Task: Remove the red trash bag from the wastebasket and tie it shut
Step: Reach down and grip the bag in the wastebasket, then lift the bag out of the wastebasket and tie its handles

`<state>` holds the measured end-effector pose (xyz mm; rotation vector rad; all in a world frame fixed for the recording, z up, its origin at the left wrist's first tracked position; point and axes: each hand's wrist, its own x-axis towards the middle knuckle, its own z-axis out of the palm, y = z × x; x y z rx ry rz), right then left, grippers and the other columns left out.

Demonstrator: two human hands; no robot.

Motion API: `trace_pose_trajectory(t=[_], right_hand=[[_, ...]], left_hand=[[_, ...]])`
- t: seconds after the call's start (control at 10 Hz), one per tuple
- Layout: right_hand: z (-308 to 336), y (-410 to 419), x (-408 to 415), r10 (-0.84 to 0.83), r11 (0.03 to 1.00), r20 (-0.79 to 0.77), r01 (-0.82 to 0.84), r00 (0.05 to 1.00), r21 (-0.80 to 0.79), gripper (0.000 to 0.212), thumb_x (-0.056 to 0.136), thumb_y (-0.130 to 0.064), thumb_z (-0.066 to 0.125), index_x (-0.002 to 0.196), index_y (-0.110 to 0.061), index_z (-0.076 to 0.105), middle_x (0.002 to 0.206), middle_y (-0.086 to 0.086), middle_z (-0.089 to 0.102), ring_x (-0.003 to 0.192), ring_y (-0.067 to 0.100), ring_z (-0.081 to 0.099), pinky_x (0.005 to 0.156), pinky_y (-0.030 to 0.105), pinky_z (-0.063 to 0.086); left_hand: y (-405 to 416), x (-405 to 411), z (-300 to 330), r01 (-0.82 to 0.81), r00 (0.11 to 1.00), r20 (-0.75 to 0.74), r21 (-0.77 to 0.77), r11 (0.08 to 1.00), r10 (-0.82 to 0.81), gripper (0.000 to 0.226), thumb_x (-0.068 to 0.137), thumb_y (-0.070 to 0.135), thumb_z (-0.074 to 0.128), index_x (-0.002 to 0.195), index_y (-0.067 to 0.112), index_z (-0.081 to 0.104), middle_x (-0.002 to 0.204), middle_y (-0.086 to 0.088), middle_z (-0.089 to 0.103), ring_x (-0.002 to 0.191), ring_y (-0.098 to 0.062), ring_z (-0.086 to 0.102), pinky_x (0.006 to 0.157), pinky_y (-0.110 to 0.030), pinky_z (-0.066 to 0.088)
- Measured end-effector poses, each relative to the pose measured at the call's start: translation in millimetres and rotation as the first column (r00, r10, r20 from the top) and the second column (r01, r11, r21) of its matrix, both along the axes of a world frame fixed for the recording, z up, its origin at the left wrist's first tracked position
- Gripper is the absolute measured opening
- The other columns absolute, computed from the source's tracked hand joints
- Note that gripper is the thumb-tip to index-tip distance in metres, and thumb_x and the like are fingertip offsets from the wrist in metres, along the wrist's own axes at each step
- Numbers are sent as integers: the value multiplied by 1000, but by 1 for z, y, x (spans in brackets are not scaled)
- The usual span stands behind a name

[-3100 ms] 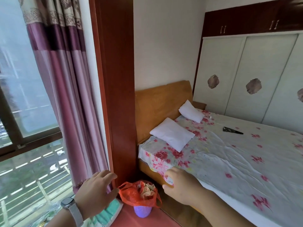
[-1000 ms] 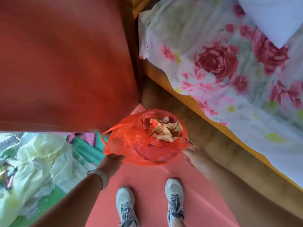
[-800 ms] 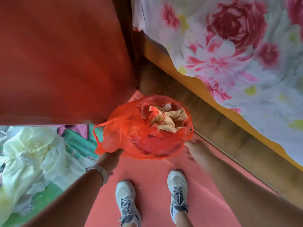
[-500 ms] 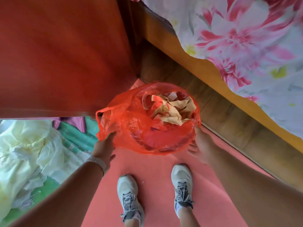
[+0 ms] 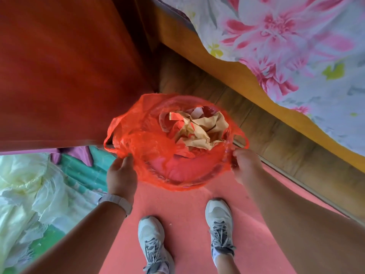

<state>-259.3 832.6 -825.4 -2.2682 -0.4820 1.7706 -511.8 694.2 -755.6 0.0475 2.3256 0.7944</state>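
Between my two hands, red trash bag (image 5: pixel 158 147) sits in the hidden wastebasket; left hand (image 5: pixel 121 175) and right hand (image 5: pixel 245 165) each pinch its rim — gather handles, lift straight up evenly.

Red panel (image 5: pixel 69 66) left, bed frame (image 5: pixel 227 70) right.

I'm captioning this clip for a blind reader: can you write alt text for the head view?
Seen from above, a left hand and a right hand grip opposite edges of a red bag holding crumpled brown paper. It sits on a pink floor by a bed, with two grey shoes below.
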Motion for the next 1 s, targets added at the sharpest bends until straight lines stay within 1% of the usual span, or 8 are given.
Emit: trace_pose_trajectory(t=[0.3, 0.4, 0.5, 0.6, 0.7, 0.8, 0.9, 1.0], right_hand=[[83, 14, 2, -229, 956, -55, 235, 972, 175, 32, 86, -3, 57, 111, -21, 53, 72, 5, 63, 48, 12, 54, 39, 18, 37], [116, 20, -6, -112, 944, -11, 110, 994, 310, 29, 81, 3, 60, 97, -21, 57, 78, 10, 64, 59, 18, 54, 54, 29, 42], [146, 18, -15, 206, 827, 215, -287, 955, 483, 23, 76, 1, 63, 75, -22, 64, 75, 4, 65, 66, 20, 58, 63, 38, 48], [170, 13, -21, 414, 576, 471, -624, 779, 528, 16, 79, -5, 62, 79, -21, 65, 76, -1, 68, 73, 20, 63, 67, 33, 48], [187, 11, -22, 419, 327, 649, -772, 635, 545, 13, 82, -3, 62, 83, -15, 64, 75, 4, 69, 68, 27, 64, 58, 35, 48], [194, 12, -23, 415, 253, 667, -783, 618, 568, 15, 83, 0, 61, 82, -15, 62, 72, 2, 65, 64, 25, 60, 53, 30, 41], [193, 6, -30, 444, 319, 574, -720, 688, 616, 15, 84, -5, 63, 81, -20, 63, 76, -3, 67, 69, 18, 61, 61, 31, 46], [189, -3, -38, 412, 526, 384, -559, 826, 641, 20, 81, -10, 69, 88, -25, 58, 80, -3, 68, 76, 18, 65, 70, 38, 52]], left_hand=[[32, -5, 73, 37, 983, -186, 208, 977, 2, 15, 81, 16, 59, 70, 7, 52, 64, -1, 50, 62, -11, 40, 61, -30, 37], [46, -8, 102, 38, 977, -212, 250, 967, 17, 12, 78, 8, 64, 75, 7, 52, 64, 2, 47, 57, -6, 41, 53, -20, 36], [55, -8, 125, 32, 998, -60, 345, 938, -11, 17, 76, 10, 63, 91, 1, 60, 75, -5, 59, 54, 1, 48, 50, -16, 41], [55, -8, 142, 80, 996, 13, 335, 939, -90, 25, 72, 27, 59, 91, 14, 68, 80, -7, 65, 67, -14, 53, 66, -39, 51], [51, -9, 155, 50, 996, 49, 336, 941, -70, 14, 74, 29, 63, 82, 17, 65, 78, -7, 64, 72, -19, 54, 75, -48, 49], [47, -10, 164, 121, 992, -4, 347, 930, -127, 21, 77, 37, 64, 83, 17, 61, 80, -12, 67, 75, -25, 58, 75, -46, 50], [42, -5, 170, 253, 967, -105, 351, 901, -231, 20, 88, 28, 61, 85, 8, 59, 75, -8, 63, 71, -20, 55, 67, -36, 46], [37, 1, 173, 279, 960, -93, 401, 872, -265, 23, 85, 29, 63, 83, 7, 58, 78, -5, 68, 70, -15, 57, 68, -38, 47]])
